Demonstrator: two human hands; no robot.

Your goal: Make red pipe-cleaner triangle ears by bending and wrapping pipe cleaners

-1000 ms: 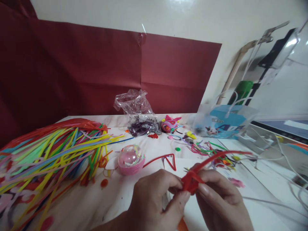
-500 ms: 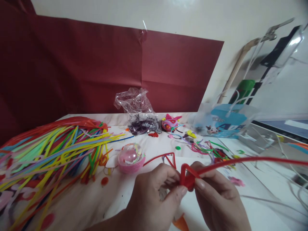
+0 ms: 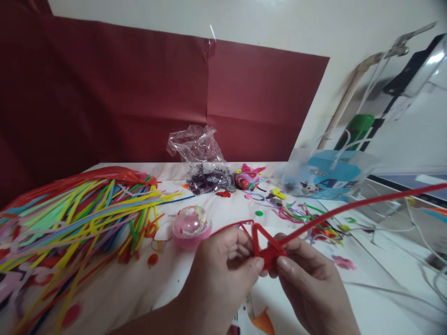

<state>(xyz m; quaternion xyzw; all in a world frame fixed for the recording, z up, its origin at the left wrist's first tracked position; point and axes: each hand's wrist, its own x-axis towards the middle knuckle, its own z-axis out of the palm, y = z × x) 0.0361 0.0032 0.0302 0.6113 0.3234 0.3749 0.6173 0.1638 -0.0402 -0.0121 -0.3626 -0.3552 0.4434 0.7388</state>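
Between my two hands is a red pipe-cleaner piece (image 3: 271, 257), a small dense body with a bent triangular loop on top. My left hand (image 3: 223, 270) pinches its left side between thumb and fingers. My right hand (image 3: 310, 279) pinches its right side. From there a long red strand (image 3: 352, 204) runs up to the right edge of the view. Another thin bent red strand shows behind my left fingers. Just left of my hands stands a pink ball with a clear top (image 3: 191, 228).
Many coloured pipe cleaners (image 3: 87, 214) cover the left of the table. Toward the back are a clear plastic bag (image 3: 202, 158), a pink figure (image 3: 248, 177) and scattered scraps (image 3: 296, 211). A blue-and-clear bag (image 3: 324, 174) stands at the right; an orange piece (image 3: 263, 322) lies near the front.
The red piece and both hands have shifted slightly left. Its triangular loop looks wider, and the long strand now slopes more steeply up to the right.
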